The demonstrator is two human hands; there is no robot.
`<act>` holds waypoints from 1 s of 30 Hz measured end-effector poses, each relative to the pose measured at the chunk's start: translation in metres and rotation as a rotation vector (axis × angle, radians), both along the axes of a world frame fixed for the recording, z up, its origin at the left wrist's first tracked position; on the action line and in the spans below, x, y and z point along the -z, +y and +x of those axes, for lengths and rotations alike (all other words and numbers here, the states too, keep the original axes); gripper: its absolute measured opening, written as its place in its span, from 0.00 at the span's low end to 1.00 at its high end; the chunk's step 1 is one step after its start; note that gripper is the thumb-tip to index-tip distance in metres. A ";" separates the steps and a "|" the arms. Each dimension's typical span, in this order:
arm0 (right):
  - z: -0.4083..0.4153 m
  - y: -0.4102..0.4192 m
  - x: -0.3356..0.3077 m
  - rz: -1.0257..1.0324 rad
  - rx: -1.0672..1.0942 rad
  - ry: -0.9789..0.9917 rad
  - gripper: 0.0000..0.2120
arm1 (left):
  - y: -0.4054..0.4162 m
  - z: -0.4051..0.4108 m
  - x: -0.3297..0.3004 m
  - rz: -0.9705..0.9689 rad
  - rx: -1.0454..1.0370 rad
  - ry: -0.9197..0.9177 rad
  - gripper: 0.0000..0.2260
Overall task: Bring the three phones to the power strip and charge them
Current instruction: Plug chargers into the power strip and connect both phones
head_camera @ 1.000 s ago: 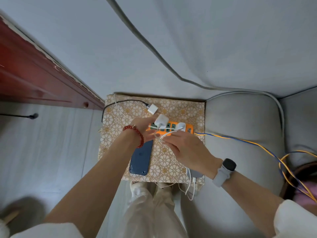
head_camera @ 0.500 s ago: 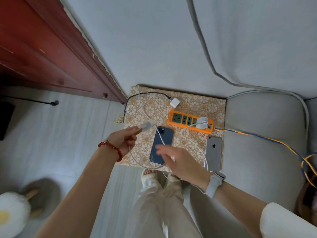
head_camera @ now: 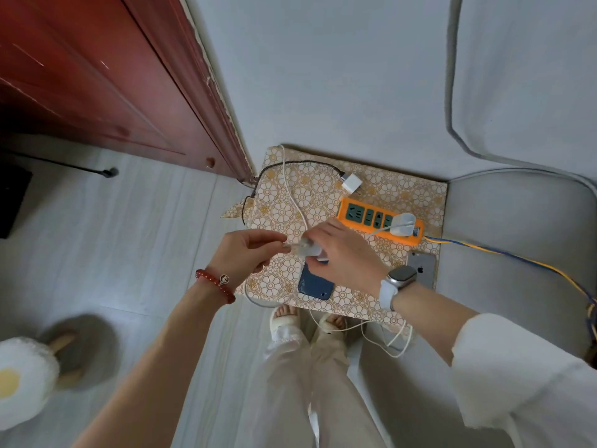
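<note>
orange power strip (head_camera: 379, 220), flat blue phone (head_camera: 316, 283)

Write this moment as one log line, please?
left hand: pinching cable end | right hand: holding white adapter | blue phone: on mat, unplugged | power strip: one plug in

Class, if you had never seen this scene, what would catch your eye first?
The orange power strip on the patterned cloth, one white charger plugged in at its right end. In front of it, the left hand and right hand meet on a blurred white adapter, above a blue phone.
</note>
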State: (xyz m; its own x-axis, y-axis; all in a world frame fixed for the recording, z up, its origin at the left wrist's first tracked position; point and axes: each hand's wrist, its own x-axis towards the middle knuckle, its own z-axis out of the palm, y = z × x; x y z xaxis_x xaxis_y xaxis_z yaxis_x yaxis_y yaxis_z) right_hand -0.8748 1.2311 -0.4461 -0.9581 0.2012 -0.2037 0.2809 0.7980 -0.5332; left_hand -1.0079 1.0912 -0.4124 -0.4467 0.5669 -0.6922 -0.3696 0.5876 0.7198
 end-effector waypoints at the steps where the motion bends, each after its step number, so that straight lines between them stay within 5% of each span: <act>1: 0.001 0.008 0.001 -0.005 0.060 -0.036 0.11 | 0.002 -0.001 0.002 0.006 0.022 0.053 0.04; 8: 0.021 0.104 0.017 -0.151 0.680 -0.102 0.20 | 0.018 -0.001 0.030 0.045 0.033 0.343 0.06; 17: 0.038 0.122 0.044 -0.009 0.712 -0.294 0.15 | 0.067 0.005 0.067 0.038 0.136 0.663 0.07; 30: 0.038 0.121 0.038 0.127 0.610 -0.404 0.12 | 0.068 0.013 0.074 0.030 0.126 0.656 0.06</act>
State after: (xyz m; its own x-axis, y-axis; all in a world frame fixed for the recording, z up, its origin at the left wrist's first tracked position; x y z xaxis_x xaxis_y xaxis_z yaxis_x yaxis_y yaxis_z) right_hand -0.8366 1.3526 -0.4842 -0.5237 0.7193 -0.4565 0.8489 0.4856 -0.2087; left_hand -0.9944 1.1595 -0.4863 -0.6986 0.6574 -0.2825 0.2209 0.5737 0.7887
